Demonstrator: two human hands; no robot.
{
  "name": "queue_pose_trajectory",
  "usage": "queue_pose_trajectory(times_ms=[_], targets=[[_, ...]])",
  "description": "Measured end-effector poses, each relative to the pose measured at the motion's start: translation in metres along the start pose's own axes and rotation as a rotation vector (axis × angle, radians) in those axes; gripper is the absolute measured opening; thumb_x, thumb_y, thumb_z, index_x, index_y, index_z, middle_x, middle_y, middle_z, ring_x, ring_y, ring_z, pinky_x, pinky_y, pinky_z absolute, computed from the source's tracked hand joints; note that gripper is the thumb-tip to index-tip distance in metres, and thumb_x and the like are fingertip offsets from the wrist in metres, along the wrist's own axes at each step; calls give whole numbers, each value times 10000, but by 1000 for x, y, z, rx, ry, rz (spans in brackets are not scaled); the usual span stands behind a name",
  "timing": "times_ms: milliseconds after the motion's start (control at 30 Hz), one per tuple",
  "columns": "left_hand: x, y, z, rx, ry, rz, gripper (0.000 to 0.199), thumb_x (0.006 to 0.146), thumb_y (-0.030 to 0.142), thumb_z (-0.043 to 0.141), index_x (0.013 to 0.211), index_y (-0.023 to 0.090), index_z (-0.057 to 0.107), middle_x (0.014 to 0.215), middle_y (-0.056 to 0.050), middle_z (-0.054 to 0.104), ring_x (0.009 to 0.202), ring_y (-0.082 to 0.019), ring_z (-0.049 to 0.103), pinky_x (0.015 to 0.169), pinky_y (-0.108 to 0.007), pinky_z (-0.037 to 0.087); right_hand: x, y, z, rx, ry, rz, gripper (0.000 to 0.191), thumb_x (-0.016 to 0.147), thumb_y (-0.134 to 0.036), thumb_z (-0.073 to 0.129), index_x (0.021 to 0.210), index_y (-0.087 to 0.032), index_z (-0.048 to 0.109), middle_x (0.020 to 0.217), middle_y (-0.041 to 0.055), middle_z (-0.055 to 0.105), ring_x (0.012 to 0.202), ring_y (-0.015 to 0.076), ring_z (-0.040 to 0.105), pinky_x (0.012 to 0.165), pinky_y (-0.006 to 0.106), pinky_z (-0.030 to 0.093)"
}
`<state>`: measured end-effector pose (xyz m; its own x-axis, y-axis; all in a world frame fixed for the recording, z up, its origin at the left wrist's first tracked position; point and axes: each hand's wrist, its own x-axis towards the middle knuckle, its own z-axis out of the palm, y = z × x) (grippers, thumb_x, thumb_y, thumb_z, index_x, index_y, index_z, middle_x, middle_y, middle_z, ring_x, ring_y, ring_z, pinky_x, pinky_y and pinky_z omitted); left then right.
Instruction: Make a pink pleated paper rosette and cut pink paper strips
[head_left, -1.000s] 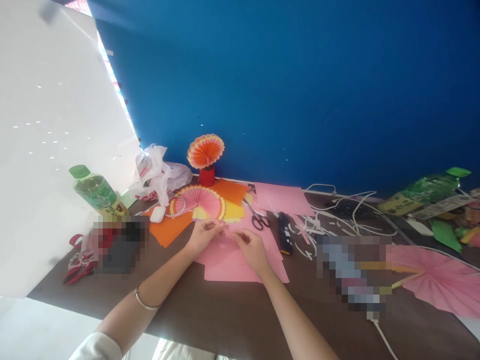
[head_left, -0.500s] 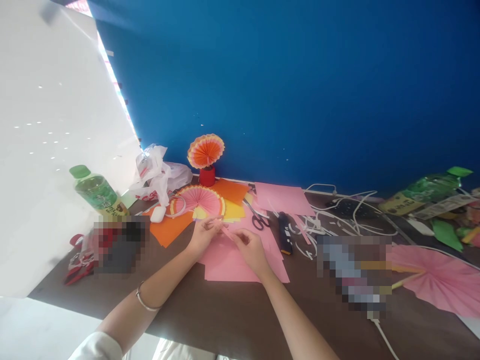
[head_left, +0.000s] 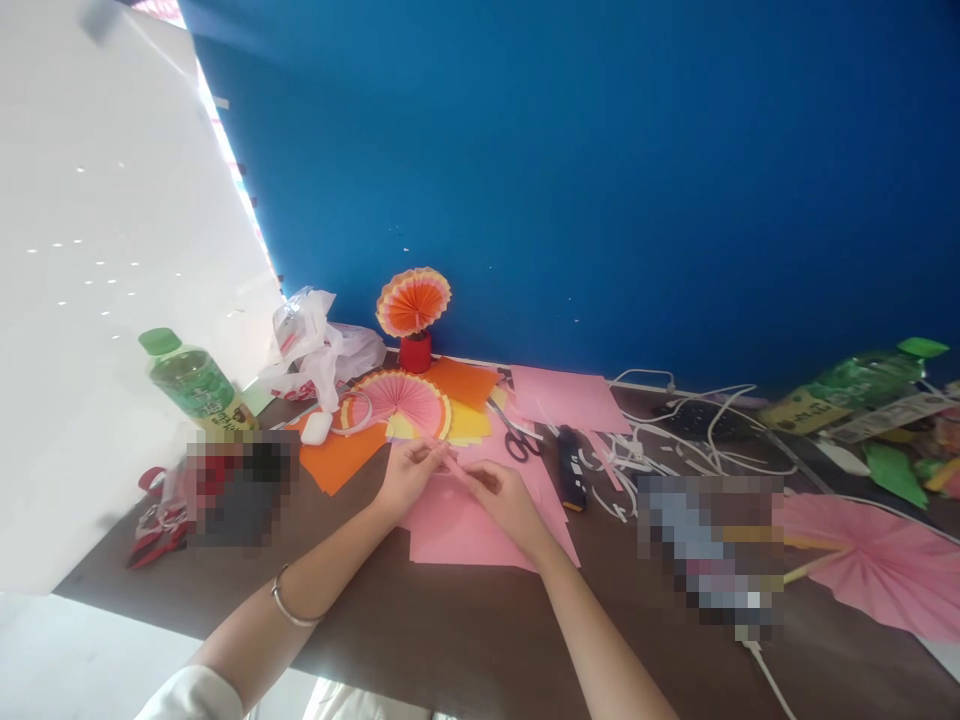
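Between my two hands is a narrow folded strip of pink paper (head_left: 454,466). My left hand (head_left: 411,472) pinches its left end, and the fingers of my right hand (head_left: 495,490) are closed on the other end. Sheets of pink paper (head_left: 480,535) lie beneath both hands. Just beyond the left hand rests a pleated paper fan (head_left: 401,398) in pink, yellow and orange. A pair of dark-handled scissors (head_left: 517,443) lies on the paper, past my right hand.
An orange pleated fan (head_left: 414,303) stands in a red holder (head_left: 415,352) by the blue wall. Green bottles (head_left: 196,382) stand at left and lie at right. White cables (head_left: 697,450), a black cutter-like object (head_left: 571,470) and a large pink fan (head_left: 885,565) occupy the right side.
My right hand has shifted very slightly to the right and down along the pink strip. Both hands keep their hold, and the view has moved a little.
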<state>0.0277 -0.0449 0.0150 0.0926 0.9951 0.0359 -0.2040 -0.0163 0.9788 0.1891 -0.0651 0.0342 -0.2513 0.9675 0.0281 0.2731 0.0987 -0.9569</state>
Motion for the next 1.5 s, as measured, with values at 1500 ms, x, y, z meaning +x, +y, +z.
queue_pose_trajectory(times_ms=[1500], targets=[[2,-1,-4,81,2,-69,296,607,403,714,734,138,688,709,-58,691,622,-146,612,606,-243,476,-2,5,4,113,27,64,311,727,-439,579,632,-146,622,502,-17,533,463,96,459,423,208,356]])
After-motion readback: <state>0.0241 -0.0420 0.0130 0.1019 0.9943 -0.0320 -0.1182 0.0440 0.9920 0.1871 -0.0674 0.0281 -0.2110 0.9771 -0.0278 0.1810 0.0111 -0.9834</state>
